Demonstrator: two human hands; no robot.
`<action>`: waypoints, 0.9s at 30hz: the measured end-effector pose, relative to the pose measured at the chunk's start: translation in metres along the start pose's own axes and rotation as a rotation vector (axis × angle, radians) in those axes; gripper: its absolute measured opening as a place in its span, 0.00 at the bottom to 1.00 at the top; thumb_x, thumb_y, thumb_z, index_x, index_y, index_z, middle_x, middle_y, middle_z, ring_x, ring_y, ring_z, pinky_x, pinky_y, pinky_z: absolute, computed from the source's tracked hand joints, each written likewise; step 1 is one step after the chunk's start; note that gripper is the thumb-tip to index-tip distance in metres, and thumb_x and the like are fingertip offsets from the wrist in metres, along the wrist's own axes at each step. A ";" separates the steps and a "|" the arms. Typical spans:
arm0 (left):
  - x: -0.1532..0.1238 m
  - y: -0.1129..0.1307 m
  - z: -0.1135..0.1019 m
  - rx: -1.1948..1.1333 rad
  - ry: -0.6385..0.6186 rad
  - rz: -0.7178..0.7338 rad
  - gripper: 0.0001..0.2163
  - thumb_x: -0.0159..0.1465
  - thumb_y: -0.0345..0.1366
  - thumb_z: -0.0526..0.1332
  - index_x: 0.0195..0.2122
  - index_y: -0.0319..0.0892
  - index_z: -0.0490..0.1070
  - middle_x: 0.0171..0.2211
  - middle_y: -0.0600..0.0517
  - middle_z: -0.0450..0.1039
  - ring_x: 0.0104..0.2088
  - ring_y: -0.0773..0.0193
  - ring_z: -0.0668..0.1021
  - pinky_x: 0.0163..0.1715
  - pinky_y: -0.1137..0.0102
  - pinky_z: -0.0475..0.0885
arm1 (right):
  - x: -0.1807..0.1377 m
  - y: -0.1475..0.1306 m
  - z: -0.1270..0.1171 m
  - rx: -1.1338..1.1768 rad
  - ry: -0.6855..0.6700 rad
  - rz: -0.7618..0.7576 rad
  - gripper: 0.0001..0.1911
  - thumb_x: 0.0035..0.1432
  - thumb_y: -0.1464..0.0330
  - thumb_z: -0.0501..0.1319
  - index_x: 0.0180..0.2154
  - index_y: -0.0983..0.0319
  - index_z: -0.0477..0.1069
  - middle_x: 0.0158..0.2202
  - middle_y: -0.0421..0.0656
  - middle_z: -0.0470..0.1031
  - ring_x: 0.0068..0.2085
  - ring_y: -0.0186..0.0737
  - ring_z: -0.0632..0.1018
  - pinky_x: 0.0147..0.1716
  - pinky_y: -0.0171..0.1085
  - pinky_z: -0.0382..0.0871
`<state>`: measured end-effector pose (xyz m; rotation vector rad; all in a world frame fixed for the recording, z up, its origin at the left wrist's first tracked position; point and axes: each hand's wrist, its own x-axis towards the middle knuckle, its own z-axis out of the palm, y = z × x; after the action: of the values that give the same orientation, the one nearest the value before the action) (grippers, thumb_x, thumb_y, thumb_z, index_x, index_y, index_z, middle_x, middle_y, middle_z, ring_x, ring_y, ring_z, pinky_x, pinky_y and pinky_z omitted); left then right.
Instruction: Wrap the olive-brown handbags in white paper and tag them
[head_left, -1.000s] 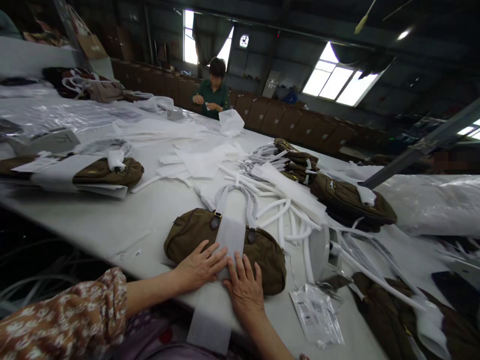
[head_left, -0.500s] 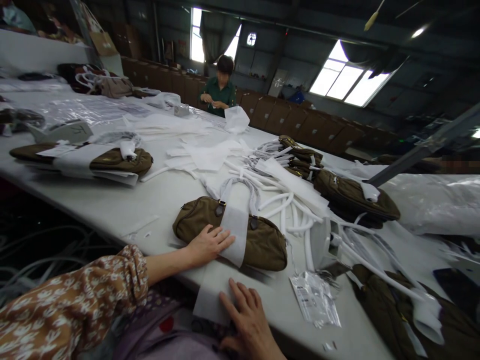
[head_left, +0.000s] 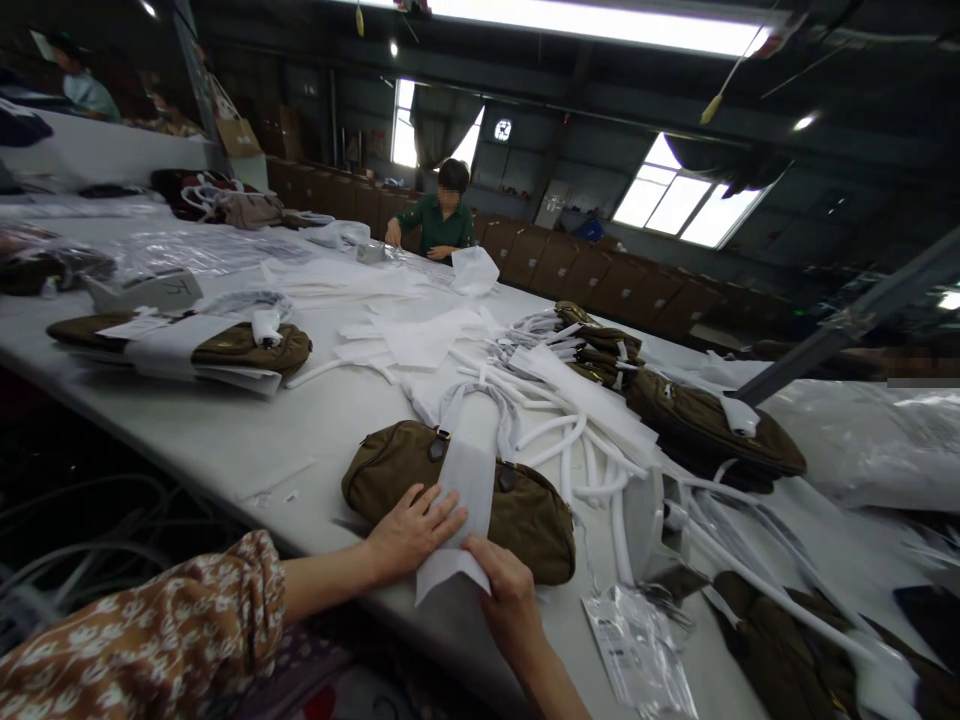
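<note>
An olive-brown handbag [head_left: 532, 520] lies before me at the table's near edge, its wrapped handles [head_left: 480, 397] stretched away from me. Around its middle runs a white paper strip [head_left: 469, 475]. My left hand [head_left: 415, 532] rests flat on the bag and the strip, fingers stretched out. My right hand [head_left: 512, 592] pinches the strip's loose end [head_left: 450, 570] between thumb and fingers, at the bag's near side. The undersides of the fingers are hidden.
White foam tubes [head_left: 592, 450] and paper sheets [head_left: 427, 335] spread beyond the bag. Another wrapped bag [head_left: 217, 345] lies left, more bags [head_left: 712, 420] right. A tape dispenser [head_left: 652, 520] and a silvery packet [head_left: 637, 640] sit nearby. A person in green [head_left: 442, 225] stands across the table [head_left: 322, 430].
My right hand has risen from below the table edge to the bag, bringing the paper strip's end up. My left hand stays on the bag. The view has tilted upward.
</note>
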<state>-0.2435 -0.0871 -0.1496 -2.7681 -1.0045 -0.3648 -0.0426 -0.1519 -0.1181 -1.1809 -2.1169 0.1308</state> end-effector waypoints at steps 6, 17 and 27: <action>-0.015 -0.003 -0.005 -0.192 -0.057 0.088 0.37 0.57 0.37 0.61 0.66 0.35 0.47 0.67 0.37 0.45 0.65 0.44 0.53 0.61 0.50 0.49 | 0.013 0.009 0.013 0.141 0.092 0.350 0.18 0.65 0.60 0.50 0.41 0.60 0.76 0.36 0.43 0.79 0.34 0.38 0.80 0.35 0.31 0.70; 0.007 0.013 -0.010 -0.522 0.352 -0.527 0.07 0.66 0.36 0.54 0.43 0.42 0.66 0.30 0.51 0.72 0.32 0.59 0.74 0.37 0.62 0.69 | 0.036 0.017 0.016 -0.027 0.140 0.585 0.24 0.63 0.52 0.51 0.29 0.61 0.76 0.22 0.42 0.76 0.23 0.37 0.75 0.24 0.32 0.63; 0.005 0.022 0.001 -0.516 0.413 -0.565 0.08 0.66 0.34 0.52 0.45 0.43 0.63 0.31 0.51 0.73 0.32 0.58 0.75 0.37 0.62 0.71 | 0.016 0.017 0.016 -0.465 -0.035 -0.043 0.25 0.64 0.60 0.55 0.60 0.56 0.60 0.60 0.48 0.65 0.59 0.51 0.68 0.56 0.52 0.59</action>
<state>-0.2255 -0.1004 -0.1505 -2.5473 -1.7440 -1.3797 -0.0454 -0.1263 -0.1284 -1.3965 -2.2716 -0.3840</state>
